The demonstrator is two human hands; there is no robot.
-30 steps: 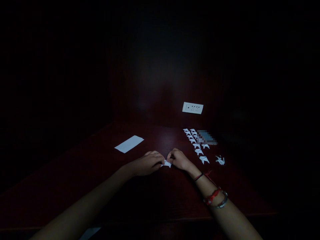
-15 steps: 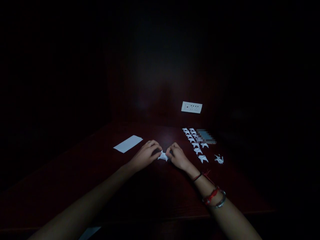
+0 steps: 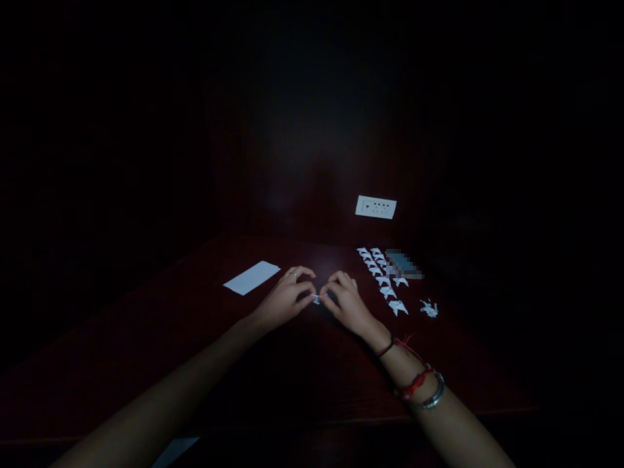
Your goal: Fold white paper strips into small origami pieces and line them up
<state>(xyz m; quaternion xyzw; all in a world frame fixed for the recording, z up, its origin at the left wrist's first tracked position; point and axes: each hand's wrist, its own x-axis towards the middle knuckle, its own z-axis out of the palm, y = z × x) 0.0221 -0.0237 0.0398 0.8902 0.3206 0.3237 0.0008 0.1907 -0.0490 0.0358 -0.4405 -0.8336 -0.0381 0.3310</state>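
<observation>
Between my two hands is a small piece of folded white paper (image 3: 316, 299), mostly covered by fingers. My left hand (image 3: 288, 294) pinches its left side with thumb and forefinger, the other fingers curved above. On the opposite side my right hand (image 3: 345, 298) pinches it the same way. Left of my left hand lie flat white paper strips (image 3: 252, 278) in a stack. To the right of my right hand, several folded white paper pieces (image 3: 388, 292) with pointed ends are laid out in rows.
A dark red table (image 3: 312, 383) carries everything. Beside the rows lie a blurred-out flat object (image 3: 403, 264) and a small heap of white paper scraps (image 3: 429, 309). A white wall socket (image 3: 376, 207) sits on the back panel. Pale paper (image 3: 176, 450) shows below the front edge.
The folded paper, broad and lying flatter before, now shows only as a narrow bit between the fingertips. My hands have shifted slightly and both pinch it from the sides.
</observation>
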